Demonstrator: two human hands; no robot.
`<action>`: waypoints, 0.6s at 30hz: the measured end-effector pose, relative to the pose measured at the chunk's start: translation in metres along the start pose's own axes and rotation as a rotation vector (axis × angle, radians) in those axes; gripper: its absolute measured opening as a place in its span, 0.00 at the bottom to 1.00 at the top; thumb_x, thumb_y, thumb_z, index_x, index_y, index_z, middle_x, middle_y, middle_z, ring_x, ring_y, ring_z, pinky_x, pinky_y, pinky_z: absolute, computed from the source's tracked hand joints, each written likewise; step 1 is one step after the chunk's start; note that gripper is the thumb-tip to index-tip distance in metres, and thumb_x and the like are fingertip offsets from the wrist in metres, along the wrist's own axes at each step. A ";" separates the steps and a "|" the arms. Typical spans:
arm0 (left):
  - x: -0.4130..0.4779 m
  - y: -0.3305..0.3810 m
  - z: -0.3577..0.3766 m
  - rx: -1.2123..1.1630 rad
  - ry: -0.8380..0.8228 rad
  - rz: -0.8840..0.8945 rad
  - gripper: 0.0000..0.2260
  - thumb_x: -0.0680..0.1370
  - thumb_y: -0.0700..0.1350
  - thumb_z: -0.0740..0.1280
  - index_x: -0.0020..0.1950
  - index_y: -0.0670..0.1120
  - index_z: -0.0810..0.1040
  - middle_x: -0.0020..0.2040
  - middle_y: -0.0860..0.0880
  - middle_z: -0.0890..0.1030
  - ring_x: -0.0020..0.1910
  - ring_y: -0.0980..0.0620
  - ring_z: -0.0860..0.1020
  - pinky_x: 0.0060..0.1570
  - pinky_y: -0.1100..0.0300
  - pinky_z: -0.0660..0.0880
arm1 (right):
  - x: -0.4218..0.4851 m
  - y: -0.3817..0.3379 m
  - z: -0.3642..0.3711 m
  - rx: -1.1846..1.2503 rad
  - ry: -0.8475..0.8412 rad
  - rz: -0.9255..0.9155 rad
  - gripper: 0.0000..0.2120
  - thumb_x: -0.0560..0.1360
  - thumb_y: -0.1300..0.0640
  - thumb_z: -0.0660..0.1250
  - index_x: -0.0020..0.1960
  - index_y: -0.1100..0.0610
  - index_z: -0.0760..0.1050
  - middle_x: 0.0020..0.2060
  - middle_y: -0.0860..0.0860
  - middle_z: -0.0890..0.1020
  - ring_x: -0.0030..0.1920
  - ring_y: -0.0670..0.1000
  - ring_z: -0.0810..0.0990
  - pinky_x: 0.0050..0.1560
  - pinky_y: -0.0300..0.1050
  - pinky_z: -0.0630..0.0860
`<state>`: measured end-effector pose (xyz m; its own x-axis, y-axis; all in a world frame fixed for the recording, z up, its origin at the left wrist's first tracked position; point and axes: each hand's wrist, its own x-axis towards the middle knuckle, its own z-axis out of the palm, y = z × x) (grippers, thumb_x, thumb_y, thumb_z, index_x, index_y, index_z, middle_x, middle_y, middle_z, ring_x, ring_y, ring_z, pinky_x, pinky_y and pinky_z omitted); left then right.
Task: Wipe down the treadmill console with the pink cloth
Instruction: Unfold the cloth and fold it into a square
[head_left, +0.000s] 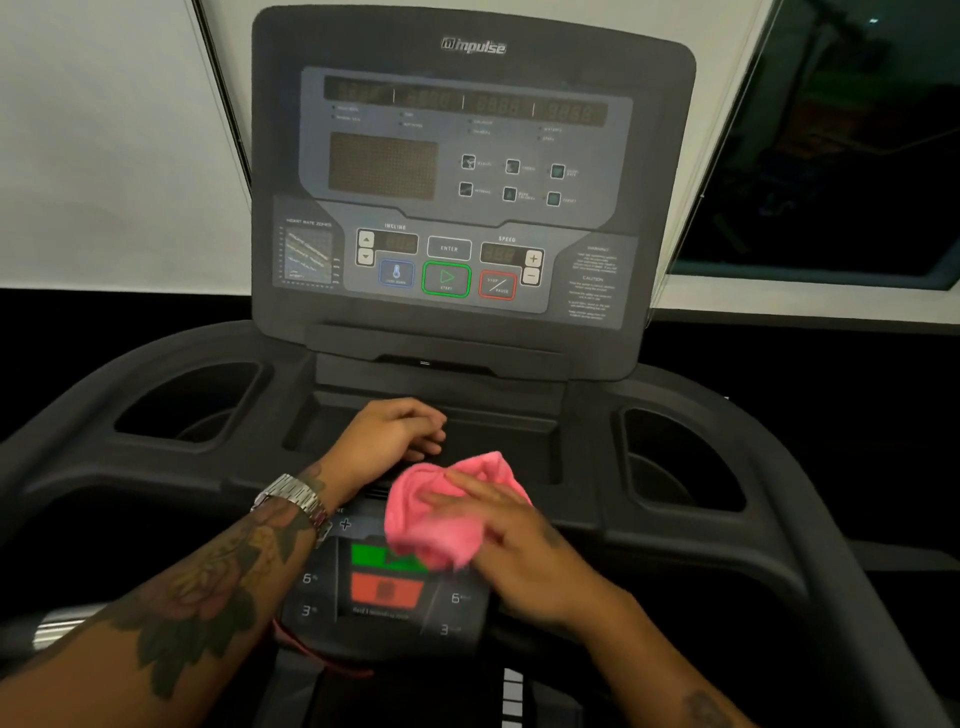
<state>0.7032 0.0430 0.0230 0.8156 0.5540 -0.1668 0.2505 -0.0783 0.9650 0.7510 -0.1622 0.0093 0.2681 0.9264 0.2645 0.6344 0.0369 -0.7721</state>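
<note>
The pink cloth is bunched into a soft, crumpled wad with folds showing along its far edge. It lies on the near, lower part of the treadmill console, at the near edge of the shallow centre tray and just beyond the small lower keypad, whose green button it partly covers at the right corner. The right hand lies flat on top of the cloth, fingers straight and spread a little, pressing it down rather than curling round it; the hand is slightly blurred. The left hand rests to the left and farther off, on the near rim of the tray, its fingers loosely curled and holding nothing. A metal watch sits on the left wrist, and the forearm carries tattoos.

Below the green button is a red button, flanked by numbers 6 and 3 on each side. A thin red cord runs from the near left of the keypad. Beyond the tray the upright display panel rises, dark, with the brand name at the top, rows of unlit readouts, and a green-ringed start button beside a red-ringed stop button. Deep cup holders sit at the left and right of the tray. Behind are a white wall at the left and a dark window at the right.
</note>
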 end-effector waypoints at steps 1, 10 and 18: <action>-0.003 0.001 0.000 -0.032 0.008 0.021 0.06 0.77 0.37 0.66 0.50 0.39 0.81 0.43 0.42 0.84 0.39 0.51 0.81 0.37 0.64 0.77 | 0.004 -0.009 -0.006 0.292 0.092 0.142 0.14 0.78 0.58 0.61 0.57 0.49 0.82 0.58 0.46 0.83 0.63 0.40 0.76 0.66 0.37 0.67; -0.033 0.032 0.008 -0.295 -0.184 0.067 0.20 0.77 0.57 0.64 0.58 0.42 0.81 0.55 0.43 0.84 0.56 0.49 0.81 0.58 0.55 0.75 | 0.023 -0.016 -0.063 1.461 0.459 0.309 0.23 0.75 0.58 0.59 0.67 0.68 0.72 0.65 0.66 0.75 0.66 0.64 0.74 0.70 0.61 0.66; -0.043 0.042 0.036 -0.366 -0.286 -0.016 0.20 0.72 0.42 0.73 0.61 0.35 0.77 0.59 0.37 0.81 0.56 0.44 0.79 0.63 0.49 0.73 | 0.015 -0.019 -0.073 1.385 0.510 0.387 0.14 0.78 0.62 0.60 0.48 0.62 0.85 0.52 0.63 0.83 0.55 0.59 0.83 0.64 0.60 0.72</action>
<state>0.6979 -0.0140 0.0633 0.9371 0.2978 -0.1821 0.1058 0.2548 0.9612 0.7955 -0.1762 0.0703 0.6500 0.7481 -0.1335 -0.6101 0.4090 -0.6786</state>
